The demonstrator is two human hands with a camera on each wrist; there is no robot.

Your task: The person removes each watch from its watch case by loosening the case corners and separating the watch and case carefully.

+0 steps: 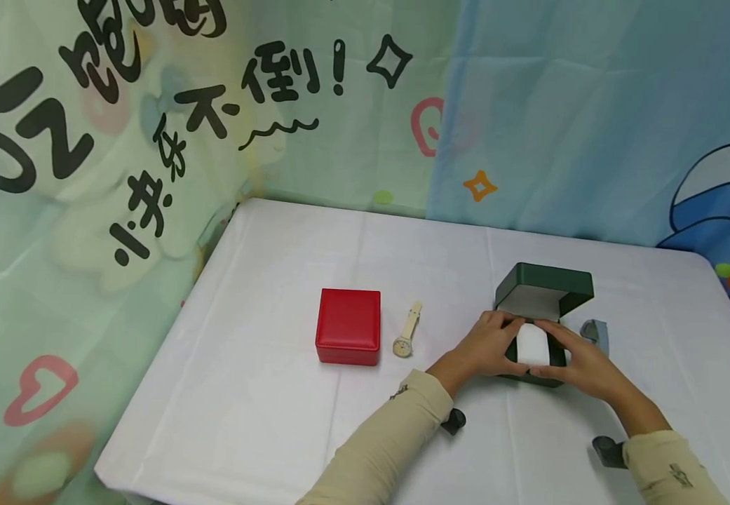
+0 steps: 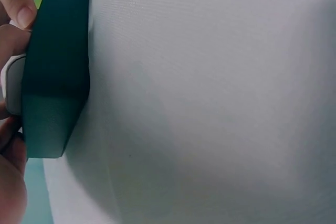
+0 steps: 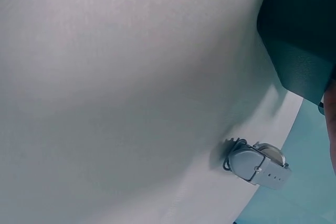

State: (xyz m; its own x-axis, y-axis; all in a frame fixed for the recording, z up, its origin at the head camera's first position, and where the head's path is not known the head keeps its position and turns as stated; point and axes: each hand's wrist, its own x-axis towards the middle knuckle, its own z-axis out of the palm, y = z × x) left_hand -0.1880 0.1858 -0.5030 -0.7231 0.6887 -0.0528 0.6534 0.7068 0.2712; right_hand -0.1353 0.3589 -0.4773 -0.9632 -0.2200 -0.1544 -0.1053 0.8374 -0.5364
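Observation:
A green watch box (image 1: pixel 544 282) stands on the table with its lid raised. In it lies a white cushion (image 1: pixel 532 345). My left hand (image 1: pixel 487 345) pinches the cushion's left side between thumb and fingers. From the right, my right hand (image 1: pixel 587 366) pinches it the same way, thumb at the near edge and fingers at the far edge. The left wrist view shows the box's green outer wall (image 2: pixel 56 66), with fingertips along its rim. Only a sliver of the right hand enters the right wrist view, beside the box (image 3: pixel 302 30).
Just right of the green box sits a watch with a grey-blue strap (image 3: pixel 254 165). A cream watch (image 1: pixel 407 333) lies left of my left hand, beside a closed red box (image 1: pixel 348 324). White cloth covers the table (image 1: pixel 245 407); printed curtains (image 1: pixel 352 154) hang behind it.

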